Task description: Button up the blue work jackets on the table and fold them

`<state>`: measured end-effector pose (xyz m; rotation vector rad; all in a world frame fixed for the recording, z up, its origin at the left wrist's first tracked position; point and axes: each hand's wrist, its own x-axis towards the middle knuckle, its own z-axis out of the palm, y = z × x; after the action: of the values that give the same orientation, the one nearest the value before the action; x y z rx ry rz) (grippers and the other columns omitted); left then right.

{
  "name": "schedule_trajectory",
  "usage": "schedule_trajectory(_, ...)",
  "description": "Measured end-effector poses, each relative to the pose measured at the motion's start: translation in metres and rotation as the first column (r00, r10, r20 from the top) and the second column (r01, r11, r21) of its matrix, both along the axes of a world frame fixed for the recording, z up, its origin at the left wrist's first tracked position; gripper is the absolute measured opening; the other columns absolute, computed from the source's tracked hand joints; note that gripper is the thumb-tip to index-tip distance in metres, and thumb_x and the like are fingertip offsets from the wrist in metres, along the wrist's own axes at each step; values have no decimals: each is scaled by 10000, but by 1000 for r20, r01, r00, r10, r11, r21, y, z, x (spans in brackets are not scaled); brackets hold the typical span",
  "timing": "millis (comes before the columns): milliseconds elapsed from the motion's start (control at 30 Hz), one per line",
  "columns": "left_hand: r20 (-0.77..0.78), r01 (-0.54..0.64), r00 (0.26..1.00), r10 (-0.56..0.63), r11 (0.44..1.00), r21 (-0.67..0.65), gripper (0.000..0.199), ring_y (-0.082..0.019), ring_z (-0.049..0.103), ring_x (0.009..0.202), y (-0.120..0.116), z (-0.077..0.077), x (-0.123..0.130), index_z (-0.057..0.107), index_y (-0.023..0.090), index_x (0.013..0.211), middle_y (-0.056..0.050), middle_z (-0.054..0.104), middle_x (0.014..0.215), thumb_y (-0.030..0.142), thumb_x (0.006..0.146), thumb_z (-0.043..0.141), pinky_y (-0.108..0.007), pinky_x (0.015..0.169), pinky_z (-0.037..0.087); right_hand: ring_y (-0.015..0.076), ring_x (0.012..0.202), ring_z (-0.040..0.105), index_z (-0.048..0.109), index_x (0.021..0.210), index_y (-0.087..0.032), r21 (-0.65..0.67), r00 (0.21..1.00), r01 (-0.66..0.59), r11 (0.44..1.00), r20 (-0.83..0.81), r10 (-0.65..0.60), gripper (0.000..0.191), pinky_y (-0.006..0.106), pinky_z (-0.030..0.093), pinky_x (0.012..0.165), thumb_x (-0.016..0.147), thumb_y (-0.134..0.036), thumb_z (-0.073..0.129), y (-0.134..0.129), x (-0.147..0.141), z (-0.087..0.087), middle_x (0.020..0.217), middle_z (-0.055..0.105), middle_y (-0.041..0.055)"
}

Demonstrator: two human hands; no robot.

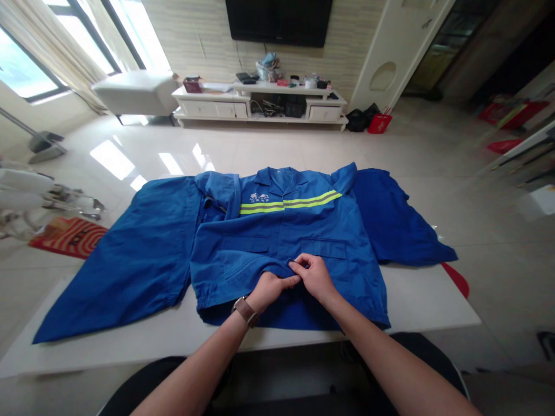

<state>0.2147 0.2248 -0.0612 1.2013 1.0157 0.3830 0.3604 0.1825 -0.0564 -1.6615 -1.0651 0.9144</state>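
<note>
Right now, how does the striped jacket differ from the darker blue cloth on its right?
The jacket has yellow stripes, a collar and white lettering; the darker cloth shows none. The left hand and right hand hold the jacket's lower front, while neither touches the darker cloth. Both are blue and lie on the white table.

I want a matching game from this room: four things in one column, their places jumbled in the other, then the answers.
1. wristwatch
2. television
3. striped jacket
4. red bag

A. laid out on the table
B. standing on the floor
C. just behind the left hand
D. up on the wall

Pairs: 1-C, 2-D, 3-A, 4-B
</note>
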Motion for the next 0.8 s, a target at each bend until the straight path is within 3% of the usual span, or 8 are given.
schedule_trajectory(100, -21, -15, 1000, 14, 997, -71, 439, -165, 579, 652, 4, -5, -1, 700, 132, 622, -68, 692, 690, 540, 591, 860, -303, 678, 448, 152, 621, 515, 607, 622, -198, 0, 995, 8, 1000, -96, -8, 280, 281, 391, 618, 754, -436, 672, 2, 1, -1, 617, 594, 1)
schedule_trajectory(267, 72, -8, 997, 15, 995, -103, 412, -178, 616, 711, 12, -3, -3, 741, 130, 703, -72, 728, 763, 485, 565, 898, -311, 731, 478, 137, 603, 468, 560, 606, -204, -23, 969, 38, 999, -245, -42, 330, 278, 383, 619, 691, -488, 705, 7, 4, -3, 601, 531, -23)
schedule_trajectory(400, 131, 16, 991, -3, 995, -97, 410, -185, 640, 749, 14, 2, -5, 761, 134, 768, -70, 744, 817, 465, 574, 906, -318, 780, 498, 140, 632, 480, 578, 625, -200, -37, 966, 34, 999, -255, -43, 340, 275, 394, 638, 685, -506, 712, 7, 3, -6, 632, 554, -15)
schedule_trajectory(667, 239, 1, 968, 82, 945, -327, 466, -141, 602, 690, 18, 4, -3, 738, 122, 743, -57, 695, 750, 508, 558, 922, -275, 719, 486, 138, 640, 464, 553, 673, -208, 14, 955, 76, 997, -290, -69, 355, 263, 389, 624, 726, -529, 697, 6, 1, -2, 639, 532, -18)
schedule_trajectory(800, 247, -10, 963, 104, 934, -356, 456, -138, 595, 673, 18, 0, -2, 732, 119, 748, -58, 675, 724, 503, 576, 908, -267, 685, 465, 133, 625, 443, 524, 671, -215, 8, 948, 80, 997, -309, -73, 378, 264, 380, 619, 730, -545, 698, 5, 0, 1, 628, 503, -28)
